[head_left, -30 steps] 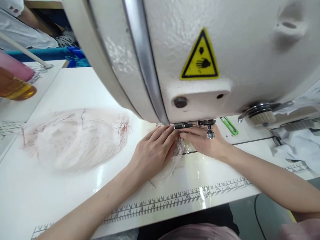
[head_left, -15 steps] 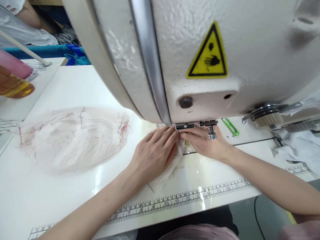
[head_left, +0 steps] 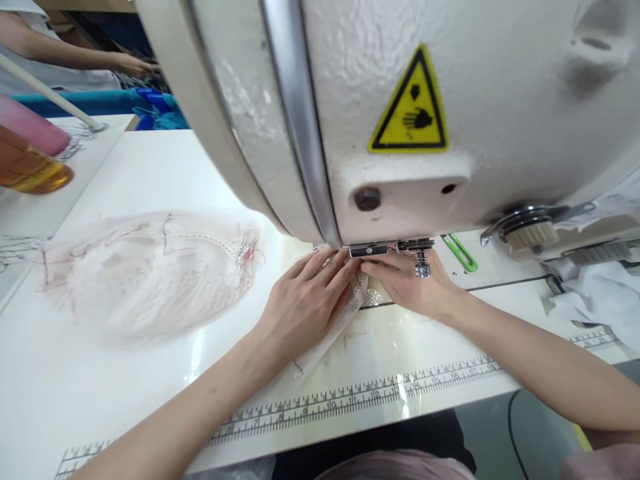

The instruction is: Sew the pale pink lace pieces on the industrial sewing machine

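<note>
A narrow piece of pale lace fabric (head_left: 327, 343) lies under the head of a sewing machine (head_left: 400, 193). My left hand (head_left: 305, 303) rests flat over it, fingers stretched toward the needle area. On the other side, my right hand (head_left: 415, 283) has its fingers pinched at the lace's edge, close to my left fingertips. The machine head and a small metal guide (head_left: 421, 260) hide the needle and part of my right fingers. To the left, a heap of sheer pale fabric (head_left: 150, 280) with red and dark thread ends lies on the table.
A printed ruler strip (head_left: 350, 400) runs along the table's front edge. Right of the needle lies a green thread snipper (head_left: 460, 253), with white cloth (head_left: 590, 293) farther right. Pink (head_left: 35, 127) and amber (head_left: 35, 167) containers stand at left. Behind, a co-worker's arm (head_left: 75, 53) reaches out.
The lace under my left hand has shifted slightly toward the needle. Both hands stay nearly in place. The co-worker's arm has come into view, stretched to the right.
</note>
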{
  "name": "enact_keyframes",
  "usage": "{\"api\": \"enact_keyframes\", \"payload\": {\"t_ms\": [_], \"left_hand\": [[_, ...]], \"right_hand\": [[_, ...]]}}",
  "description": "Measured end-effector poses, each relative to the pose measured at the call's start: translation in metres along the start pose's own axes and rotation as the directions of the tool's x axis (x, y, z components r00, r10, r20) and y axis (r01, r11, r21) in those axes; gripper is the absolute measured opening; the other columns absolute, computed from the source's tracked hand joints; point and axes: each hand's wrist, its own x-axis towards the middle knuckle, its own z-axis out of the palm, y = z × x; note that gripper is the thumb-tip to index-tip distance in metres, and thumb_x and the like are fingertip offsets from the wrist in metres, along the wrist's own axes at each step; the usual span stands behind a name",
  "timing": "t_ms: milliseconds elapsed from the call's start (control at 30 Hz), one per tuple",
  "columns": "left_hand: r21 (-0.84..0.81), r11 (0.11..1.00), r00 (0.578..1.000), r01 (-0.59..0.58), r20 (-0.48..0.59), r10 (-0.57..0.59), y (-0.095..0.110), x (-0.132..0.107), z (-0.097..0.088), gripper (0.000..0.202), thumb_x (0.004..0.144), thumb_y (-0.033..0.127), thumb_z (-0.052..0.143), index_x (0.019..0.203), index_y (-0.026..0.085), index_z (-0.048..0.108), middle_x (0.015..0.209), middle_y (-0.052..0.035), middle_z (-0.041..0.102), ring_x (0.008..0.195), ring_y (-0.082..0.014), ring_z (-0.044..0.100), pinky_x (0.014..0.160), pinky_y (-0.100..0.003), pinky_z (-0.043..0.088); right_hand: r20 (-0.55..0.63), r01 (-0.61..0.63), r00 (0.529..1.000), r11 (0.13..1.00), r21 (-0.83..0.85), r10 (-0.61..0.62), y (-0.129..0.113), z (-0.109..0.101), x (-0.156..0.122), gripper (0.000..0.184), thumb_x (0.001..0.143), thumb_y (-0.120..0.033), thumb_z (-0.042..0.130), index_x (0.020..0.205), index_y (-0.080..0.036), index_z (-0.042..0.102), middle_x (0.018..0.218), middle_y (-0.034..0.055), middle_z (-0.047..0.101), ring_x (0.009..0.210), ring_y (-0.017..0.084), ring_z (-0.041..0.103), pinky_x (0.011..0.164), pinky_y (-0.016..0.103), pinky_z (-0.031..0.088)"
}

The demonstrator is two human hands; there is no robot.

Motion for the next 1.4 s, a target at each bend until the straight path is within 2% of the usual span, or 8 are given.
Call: {"api": "enact_keyframes", "payload": {"t_ms": [533,767,967,1133,1167,1233,1300,1400], "left_hand": [[0.054,0.999,1.000,0.005,-0.027,-0.003,0.000,0.002,0.002,0.037,0.098,0.025,0.044,0.132,0.013,0.053,0.129,-0.0083,0.062,0.116,-0.0266,0.058,0.092,-0.040,0.050],[0.105,0.993,0.996,-0.047,-0.068,0.054,-0.004,0.001,0.009,0.037,0.099,0.026,0.042,0.131,0.013,0.053,0.124,-0.0087,0.065,0.112,-0.0256,0.061,0.087,-0.038,0.051],[0.082,0.996,0.991,-0.047,-0.123,0.057,-0.010,-0.002,-0.021,0.032,0.096,0.029,0.047,0.122,0.017,0.060,0.120,-0.0061,0.067,0.104,-0.0260,0.063,0.079,-0.039,0.049],[-0.015,0.969,0.965,-0.245,-0.100,0.242,-0.020,-0.040,-0.046,0.068,0.087,0.068,0.041,0.127,0.015,0.057,0.117,-0.0094,0.068,0.092,-0.0283,0.062,0.067,-0.042,0.049],[0.001,0.961,0.958,-0.278,-0.076,0.277,-0.019,-0.049,-0.047,0.067,0.086,0.067,0.046,0.126,0.014,0.057,0.119,-0.0095,0.067,0.092,-0.0271,0.063,0.066,-0.040,0.050],[0.025,0.966,0.964,-0.258,-0.064,0.259,-0.014,-0.063,-0.048,0.043,0.089,0.040,0.059,0.123,0.016,0.058,0.118,-0.0068,0.068,0.092,-0.0225,0.064,0.066,-0.034,0.052],[-0.035,0.992,0.991,-0.125,-0.058,0.123,-0.006,-0.068,-0.051,0.029,0.089,0.013,0.054,0.118,0.017,0.058,0.116,-0.0057,0.069,0.094,-0.0184,0.065,0.065,-0.027,0.053],[-0.148,0.982,0.993,0.117,0.003,-0.117,-0.001,-0.059,-0.062,0.023,0.093,0.010,0.040,0.109,0.015,0.055,0.118,-0.0091,0.066,0.088,-0.0154,0.067,0.054,-0.022,0.050]], "right_hand": [[-0.016,0.165,0.985,0.955,-0.245,-0.174,0.005,0.006,-0.003,0.033,0.091,-0.016,0.043,0.109,-0.029,0.067,0.115,-0.0029,0.070,0.087,0.018,0.065,0.059,0.032,0.036],[-0.107,0.213,0.963,0.940,-0.265,-0.249,0.013,0.011,0.004,0.031,0.093,-0.019,0.039,0.098,-0.025,0.070,0.096,-0.0040,0.075,0.084,0.016,0.067,0.069,0.033,0.043],[-0.198,0.315,0.889,0.865,-0.391,-0.414,0.013,0.011,0.002,0.028,0.089,-0.008,0.042,0.094,-0.020,0.067,0.101,-0.0032,0.073,0.076,0.012,0.066,0.082,0.033,0.042],[-0.117,0.323,0.910,0.857,-0.401,-0.398,0.005,0.004,0.002,0.034,0.084,0.000,0.040,0.090,-0.020,0.066,0.090,-0.0036,0.071,0.068,0.011,0.059,0.088,0.033,0.039],[-0.108,0.326,0.910,0.852,-0.410,-0.399,0.003,0.003,0.002,0.036,0.083,0.001,0.038,0.090,-0.021,0.066,0.088,-0.0042,0.070,0.067,0.011,0.057,0.089,0.033,0.039],[-0.098,0.326,0.914,0.857,-0.400,-0.393,0.002,0.003,0.001,0.037,0.081,0.001,0.038,0.091,-0.021,0.065,0.089,-0.0045,0.069,0.068,0.012,0.056,0.089,0.034,0.039],[-0.093,0.334,0.920,0.885,-0.325,-0.381,0.002,0.005,-0.001,0.034,0.080,-0.002,0.041,0.097,-0.020,0.064,0.095,-0.0022,0.068,0.075,0.014,0.058,0.086,0.036,0.039],[-0.098,0.382,0.911,0.910,-0.163,-0.400,0.007,0.014,-0.003,0.028,0.081,-0.010,0.047,0.102,-0.019,0.063,0.104,0.0027,0.065,0.089,0.017,0.058,0.080,0.036,0.040]]}}
